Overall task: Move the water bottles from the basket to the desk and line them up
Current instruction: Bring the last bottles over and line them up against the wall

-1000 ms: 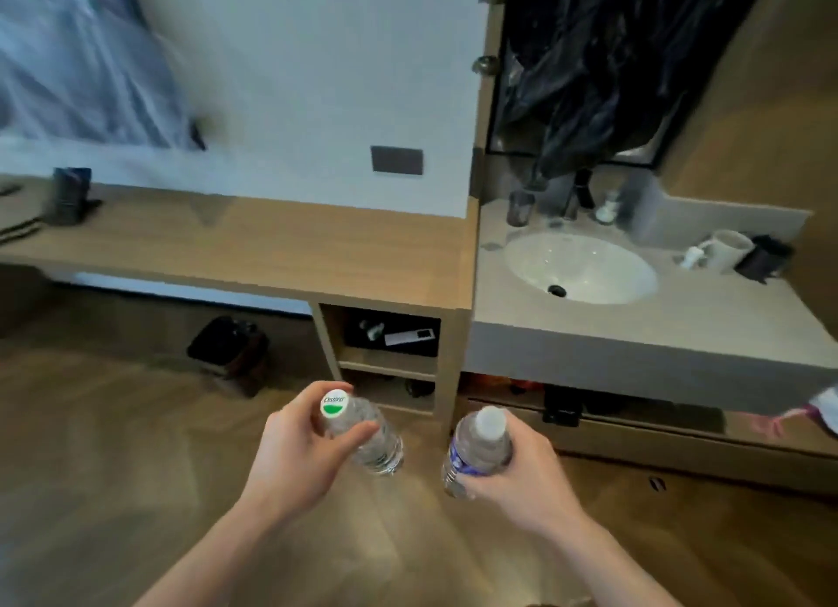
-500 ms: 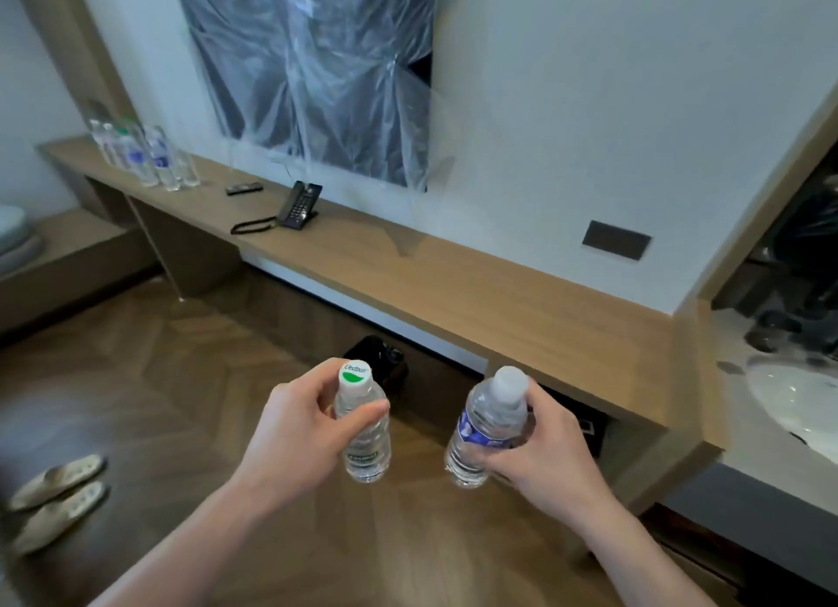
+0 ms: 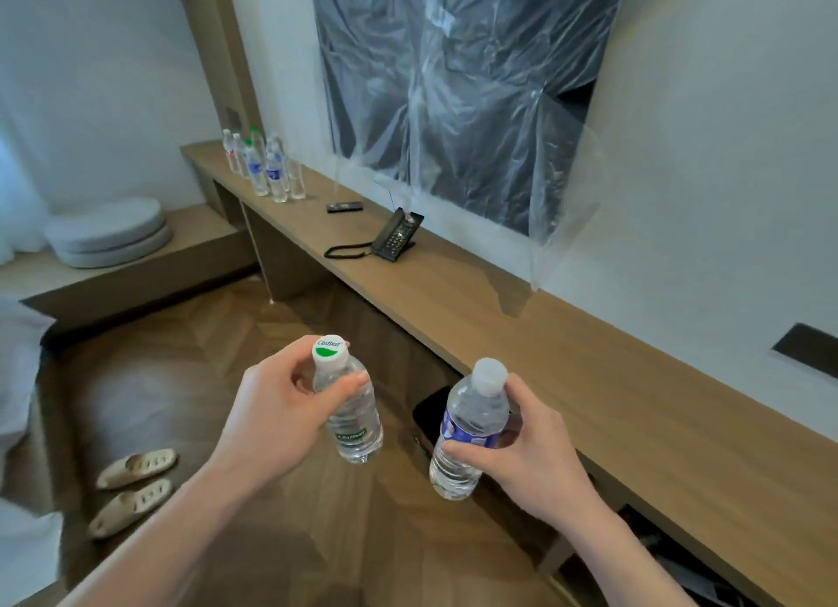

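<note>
A: Far left on the desk (image 3: 567, 348), a cluster of bottles (image 3: 263, 166) standing upright, close together, well away from both hands. No basket in view.

B: Nearer, left hand (image 3: 276, 420) closed around the green-capped bottle (image 3: 349, 407), fingers (image 3: 349, 382) wrapped just under the cap, body hanging free over the floor.

A: Sealed and seemingly full, so probably some heft. Thin clear plastic: likely to dent under a hard squeeze, slick where the label ends.

B: Better held at the shoulder or mid-body than by the cap alone.

A: Further right, right hand (image 3: 530, 447) clamped on the blue-labelled bottle (image 3: 467, 429), thumb across the label, palm behind. Tilted, cap leaning toward the other bottle.

B: Both held in the air beside the desk front, not touching each other, not yet set down. Looks mid-carry toward that far row.
</note>
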